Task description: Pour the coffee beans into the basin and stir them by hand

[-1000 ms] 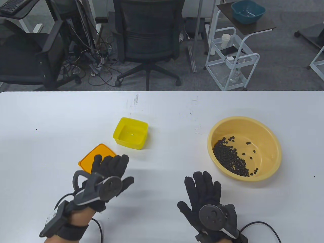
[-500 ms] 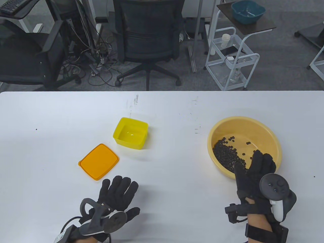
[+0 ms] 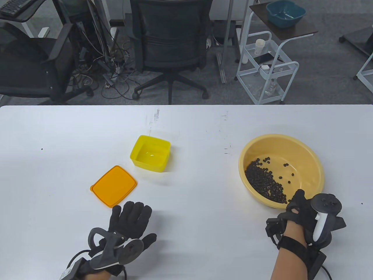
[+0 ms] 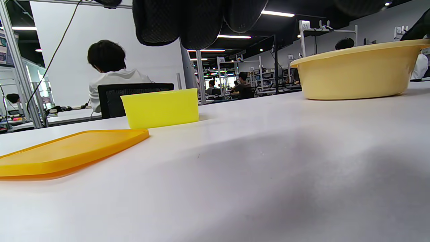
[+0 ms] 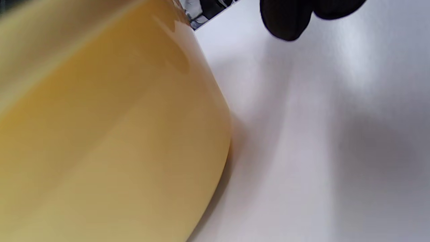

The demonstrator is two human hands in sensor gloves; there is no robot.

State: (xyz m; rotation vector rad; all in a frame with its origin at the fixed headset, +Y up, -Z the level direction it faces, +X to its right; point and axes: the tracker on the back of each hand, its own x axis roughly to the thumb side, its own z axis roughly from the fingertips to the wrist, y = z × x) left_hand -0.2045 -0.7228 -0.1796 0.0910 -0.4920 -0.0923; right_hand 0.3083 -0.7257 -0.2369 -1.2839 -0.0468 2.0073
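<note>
The tan basin [image 3: 316, 163] stands at the table's right with coffee beans [image 3: 263, 180] heaped in its left near part. My right hand [image 3: 300, 202] is at the basin's near rim, turned on its side, with one black digit lying over the rim. In the right wrist view the basin's outer wall [image 5: 100, 134] fills the left and black fingertips [image 5: 285, 20] hang above the table beside it. Whether they hold the rim is unclear. My left hand [image 3: 131, 211] lies flat on the table near the front edge, fingers [image 4: 188, 23] straight, holding nothing.
An empty yellow box [image 3: 150, 153] sits mid-table, and its orange lid [image 3: 113, 186] lies flat just beyond my left hand. Beyond the table's far edge are office chairs [image 3: 170, 38] and a white cart [image 3: 266, 67].
My right hand swung right from the table to reach over the basin, then drew back and dropped to its near rim. My left hand slid back off the lid toward me.
</note>
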